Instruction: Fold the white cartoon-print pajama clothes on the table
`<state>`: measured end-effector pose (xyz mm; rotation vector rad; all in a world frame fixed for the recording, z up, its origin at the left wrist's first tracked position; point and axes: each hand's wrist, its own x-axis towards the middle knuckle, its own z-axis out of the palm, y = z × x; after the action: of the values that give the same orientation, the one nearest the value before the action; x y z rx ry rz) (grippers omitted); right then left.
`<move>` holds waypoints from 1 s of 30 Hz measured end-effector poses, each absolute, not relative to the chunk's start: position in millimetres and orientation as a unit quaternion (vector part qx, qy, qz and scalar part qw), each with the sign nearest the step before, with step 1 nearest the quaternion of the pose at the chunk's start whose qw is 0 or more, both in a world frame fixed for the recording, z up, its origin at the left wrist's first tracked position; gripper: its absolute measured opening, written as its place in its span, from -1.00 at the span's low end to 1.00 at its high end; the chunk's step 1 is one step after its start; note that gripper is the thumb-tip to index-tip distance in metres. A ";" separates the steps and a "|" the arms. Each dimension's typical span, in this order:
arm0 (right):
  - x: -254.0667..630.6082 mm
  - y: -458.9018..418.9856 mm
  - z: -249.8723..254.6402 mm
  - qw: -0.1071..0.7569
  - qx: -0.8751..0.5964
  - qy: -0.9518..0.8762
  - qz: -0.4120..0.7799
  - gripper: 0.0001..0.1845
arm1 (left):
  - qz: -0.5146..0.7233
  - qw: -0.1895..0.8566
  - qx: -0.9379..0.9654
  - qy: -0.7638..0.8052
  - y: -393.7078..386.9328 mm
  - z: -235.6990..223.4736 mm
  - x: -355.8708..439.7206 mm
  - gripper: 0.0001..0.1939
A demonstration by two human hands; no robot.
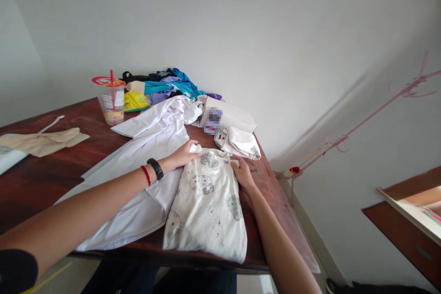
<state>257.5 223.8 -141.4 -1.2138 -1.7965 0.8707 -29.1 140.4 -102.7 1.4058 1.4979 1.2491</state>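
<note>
A small white garment with grey cat prints (206, 206) lies on the dark wooden table (44, 174), reaching its front edge. My left hand (184, 154), with a black band and a red cord at the wrist, pinches the garment's top left corner. At the top right corner my right hand (243, 172) grips the fabric's edge. A large white shirt (144, 156) is spread just to the left, partly under the printed garment.
A folded white cloth (243, 142) and a white box (230, 117) sit behind the hands. A plastic cup with a red straw (110, 99) and a pile of coloured clothes (161, 85) stand at the back. Beige fabric (44, 141) lies far left. Pink hangers (365, 124) lean against the right wall.
</note>
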 end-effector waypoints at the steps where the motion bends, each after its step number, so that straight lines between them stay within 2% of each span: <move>1: 257.6 224.3 -140.9 0.385 -0.475 -0.715 0.339 -0.48 | 0.481 0.354 0.549 0.585 141.6 -104.2 -29.7 -0.42; 5: 256.1 224.3 -137.8 0.378 -0.467 -0.735 0.314 -0.53 | 0.449 0.290 0.591 0.605 141.3 -106.1 -29.7 -0.41; 12: 253.2 220.9 -131.6 0.374 -0.498 -0.725 0.294 -0.58 | 0.356 0.057 0.693 0.624 123.1 -95.4 -15.4 -0.22; 14: 253.7 219.2 -128.6 0.369 -0.512 -0.723 0.283 -0.57 | 0.316 -0.034 0.704 0.635 119.8 -91.0 -14.6 -0.28; 18: 256.3 215.8 -120.5 0.358 -0.540 -0.716 0.260 -0.56 | 0.280 -0.149 0.741 0.591 118.3 -77.1 -15.2 -0.64; 20: 257.6 215.0 -117.2 0.354 -0.540 -0.718 0.258 -0.58 | 0.252 -0.130 0.812 0.510 116.6 -69.4 -12.2 -0.69; 23: 258.6 214.9 -115.4 0.342 -0.526 -0.737 0.252 -0.56 | 0.155 -0.030 0.903 0.399 110.5 -64.1 -2.7 -0.58; 26: 258.4 215.2 -117.0 0.333 -0.503 -0.755 0.257 -0.51 | 0.067 0.049 0.916 0.391 105.1 -68.1 5.9 -0.41; 30: 257.7 217.4 -122.0 0.329 -0.496 -0.758 0.266 -0.52 | 0.026 0.081 0.906 0.415 104.4 -73.6 9.2 -0.35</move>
<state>257.7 217.4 -122.0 -1.2984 -1.9849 0.6967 9.2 104.4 -73.6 2.7077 1.2414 0.0765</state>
